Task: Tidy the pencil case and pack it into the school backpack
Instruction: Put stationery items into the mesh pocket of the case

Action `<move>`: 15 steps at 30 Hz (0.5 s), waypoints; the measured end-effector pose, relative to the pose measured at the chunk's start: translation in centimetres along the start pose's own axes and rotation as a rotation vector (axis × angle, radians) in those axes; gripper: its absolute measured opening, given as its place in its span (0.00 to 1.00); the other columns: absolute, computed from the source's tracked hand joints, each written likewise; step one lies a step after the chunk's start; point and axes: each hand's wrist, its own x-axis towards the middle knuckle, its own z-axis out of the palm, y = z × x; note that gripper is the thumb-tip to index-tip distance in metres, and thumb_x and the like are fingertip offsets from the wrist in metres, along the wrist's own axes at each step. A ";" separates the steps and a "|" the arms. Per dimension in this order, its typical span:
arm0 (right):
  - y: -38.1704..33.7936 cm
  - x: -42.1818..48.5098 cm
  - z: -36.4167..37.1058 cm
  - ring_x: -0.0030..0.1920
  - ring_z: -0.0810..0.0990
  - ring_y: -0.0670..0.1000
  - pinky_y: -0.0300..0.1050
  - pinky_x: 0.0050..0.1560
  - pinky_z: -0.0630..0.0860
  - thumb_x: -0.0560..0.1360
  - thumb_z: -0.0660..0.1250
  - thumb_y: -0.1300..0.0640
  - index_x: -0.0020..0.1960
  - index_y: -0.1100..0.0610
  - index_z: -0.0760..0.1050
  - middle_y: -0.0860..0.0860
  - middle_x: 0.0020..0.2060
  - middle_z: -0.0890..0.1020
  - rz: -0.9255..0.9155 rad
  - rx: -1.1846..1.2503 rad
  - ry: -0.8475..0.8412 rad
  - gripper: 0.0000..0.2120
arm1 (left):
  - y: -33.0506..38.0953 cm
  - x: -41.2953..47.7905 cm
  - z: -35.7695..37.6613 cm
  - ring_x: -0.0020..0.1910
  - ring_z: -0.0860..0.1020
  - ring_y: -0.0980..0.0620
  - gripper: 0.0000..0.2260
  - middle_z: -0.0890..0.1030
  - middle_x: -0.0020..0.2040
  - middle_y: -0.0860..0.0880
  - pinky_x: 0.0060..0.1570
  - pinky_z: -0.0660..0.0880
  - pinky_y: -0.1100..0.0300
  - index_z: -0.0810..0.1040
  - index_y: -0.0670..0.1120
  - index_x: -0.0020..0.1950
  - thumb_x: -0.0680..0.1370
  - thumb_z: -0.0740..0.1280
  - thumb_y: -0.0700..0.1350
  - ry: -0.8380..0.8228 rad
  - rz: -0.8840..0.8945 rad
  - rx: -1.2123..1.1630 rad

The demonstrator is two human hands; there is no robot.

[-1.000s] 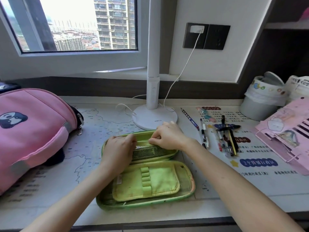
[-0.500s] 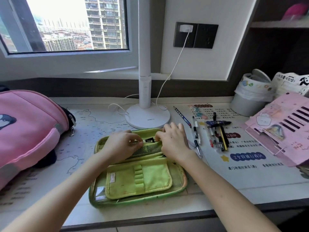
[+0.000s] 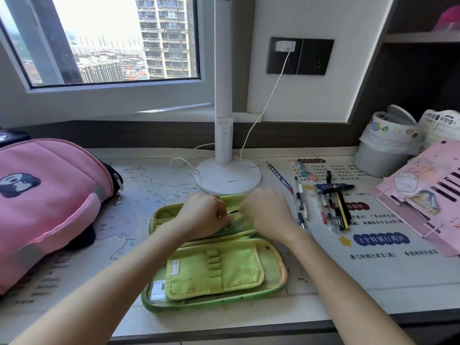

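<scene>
- Left hand [image 3: 204,216]: knuckles up over the far half of the pencil case [image 3: 216,272], fingers curled and pinching the top edge of the mesh pocket [image 3: 240,226].
- Right hand [image 3: 270,215]: just beside the left hand at the same edge, fingers bent downward. Blur hides the fingertips, so I cannot tell whether it grips anything.
- Pencil case: green, open and lying flat on the map-printed desk mat [image 3: 149,192], front and centre. The near half shows a flap with a row of pen loops.
- Backpack [image 3: 49,202]: pink, with a panda patch, lying on its side at the left, well apart from the case.
- Pens [image 3: 334,210]: a loose heap on the mat, to the right of the case.
- Pencil [image 3: 278,177]: blue-striped, lying slantwise between the lamp base and the pens.
- Desk lamp [image 3: 227,179]: white, its round base just behind the case, with a white cord running up to the wall socket [image 3: 300,56].
- Bin [image 3: 380,155]: grey with a white liner, in the far right corner.
</scene>
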 end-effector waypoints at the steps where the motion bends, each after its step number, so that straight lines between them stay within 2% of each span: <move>1: 0.2 0.1 -0.3 0.56 0.68 0.51 0.47 0.58 0.60 0.74 0.61 0.62 0.55 0.45 0.77 0.47 0.53 0.74 -0.031 -0.040 -0.020 0.16 | 0.2 0.1 0.0 0.43 0.77 0.48 0.14 0.82 0.42 0.50 0.39 0.66 0.59 0.81 0.47 0.44 0.74 0.63 0.56 -0.015 -0.009 -0.029; 5: 0.3 1.2 -0.6 0.57 0.69 0.53 0.48 0.57 0.62 0.76 0.62 0.56 0.56 0.51 0.76 0.49 0.54 0.77 -0.127 -0.267 0.009 0.10 | 0.7 0.3 0.1 0.47 0.78 0.47 0.13 0.82 0.47 0.48 0.43 0.71 0.59 0.77 0.47 0.55 0.75 0.64 0.52 0.014 -0.016 -0.080; 8: 0.3 2.3 -0.9 0.56 0.70 0.54 0.48 0.56 0.64 0.75 0.64 0.56 0.54 0.53 0.75 0.51 0.53 0.77 -0.180 -0.381 -0.063 0.08 | 0.8 0.5 0.2 0.47 0.78 0.48 0.11 0.83 0.47 0.50 0.45 0.74 0.59 0.80 0.50 0.52 0.75 0.63 0.52 -0.031 -0.019 -0.063; 11: 0.2 3.2 -1.7 0.57 0.71 0.54 0.48 0.58 0.66 0.74 0.67 0.52 0.53 0.54 0.75 0.51 0.53 0.77 -0.149 -0.361 -0.201 0.10 | 0.7 0.7 0.2 0.47 0.78 0.48 0.10 0.83 0.47 0.50 0.46 0.75 0.57 0.81 0.51 0.51 0.74 0.64 0.52 -0.071 -0.069 -0.122; 15: 0.2 4.0 -2.5 0.55 0.74 0.55 0.52 0.57 0.72 0.73 0.68 0.50 0.50 0.56 0.77 0.53 0.52 0.79 -0.106 -0.320 -0.301 0.11 | 0.9 0.6 0.3 0.45 0.78 0.50 0.07 0.84 0.45 0.50 0.44 0.74 0.60 0.83 0.48 0.46 0.72 0.68 0.48 0.005 -0.135 -0.216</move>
